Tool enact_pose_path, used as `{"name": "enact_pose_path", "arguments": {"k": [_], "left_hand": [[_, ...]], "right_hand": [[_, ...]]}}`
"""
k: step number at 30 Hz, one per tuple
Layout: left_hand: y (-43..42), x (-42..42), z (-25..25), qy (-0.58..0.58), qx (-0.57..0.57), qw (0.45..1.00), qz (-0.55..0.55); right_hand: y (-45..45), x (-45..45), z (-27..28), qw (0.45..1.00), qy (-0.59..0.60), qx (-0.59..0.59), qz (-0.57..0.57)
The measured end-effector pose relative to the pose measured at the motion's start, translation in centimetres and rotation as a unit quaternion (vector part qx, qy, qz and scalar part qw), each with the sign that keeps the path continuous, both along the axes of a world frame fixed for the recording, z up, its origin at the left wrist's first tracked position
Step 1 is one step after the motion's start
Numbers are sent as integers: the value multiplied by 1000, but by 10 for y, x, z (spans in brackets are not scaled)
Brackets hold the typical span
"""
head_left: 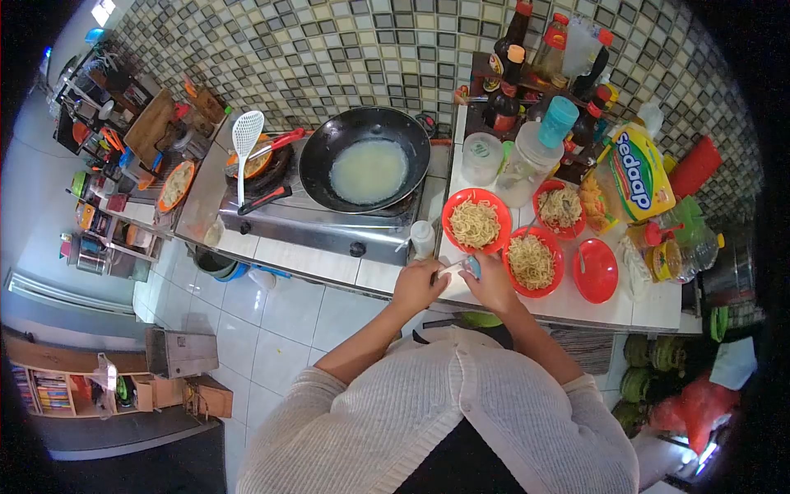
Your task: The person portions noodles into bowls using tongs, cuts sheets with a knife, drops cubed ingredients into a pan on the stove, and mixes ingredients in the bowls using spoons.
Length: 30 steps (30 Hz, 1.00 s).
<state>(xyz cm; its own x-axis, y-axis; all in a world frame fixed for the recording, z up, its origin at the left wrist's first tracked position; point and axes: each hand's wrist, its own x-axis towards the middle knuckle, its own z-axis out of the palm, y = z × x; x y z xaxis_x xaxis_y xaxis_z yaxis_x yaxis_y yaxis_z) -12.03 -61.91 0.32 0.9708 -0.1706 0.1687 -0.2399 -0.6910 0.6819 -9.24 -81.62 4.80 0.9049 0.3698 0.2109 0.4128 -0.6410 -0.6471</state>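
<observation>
My left hand is closed at the counter's front edge, with a thin pale, shiny piece reaching from its fingers toward the right. Beside it, my right hand is closed on a small blue thing, too small to name. Just behind my left hand stands a white bottle. Close behind my right hand are a red plate of noodles and a second red plate of noodles. A red plate with a spoon lies farther right.
A black wok with cloudy liquid sits on the stove. A white slotted spatula lies to its left. A red bowl of food, a yellow Sedaap pack, jars and sauce bottles crowd the right side.
</observation>
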Motion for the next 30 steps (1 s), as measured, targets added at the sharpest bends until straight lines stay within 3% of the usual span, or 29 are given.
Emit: {"name": "enact_pose_path", "arguments": {"k": [1,3,5,6,8,13,22,26,30], "left_hand": [[1,0,4,-70,-17,997,4],[-2,-2,13,-23,-23,999,19],[-5,-2,26,22,-30,999,33],[-4,-2,27,5,25,999,29],[-4,-3,33,-13,79,997,23],[-6,-5,36,-13,187,982,1],[5,-4,49,54,145,987,-46],[18,-1,40,42,163,983,-67],[30,8,27,75,103,983,-128]], "right_hand": [[-1,-1,2,1000,5,-5,-3],[-7,-6,9,1000,10,-11,-8],[-15,-17,20,988,146,40,21],[-21,-22,18,988,146,40,19],[-34,-34,9,957,288,34,12],[-47,-67,-12,975,219,6,-28],[-24,-76,-7,982,187,12,-29],[-17,-79,-11,978,208,-11,-30],[-8,-86,-19,984,176,26,-21]]}}
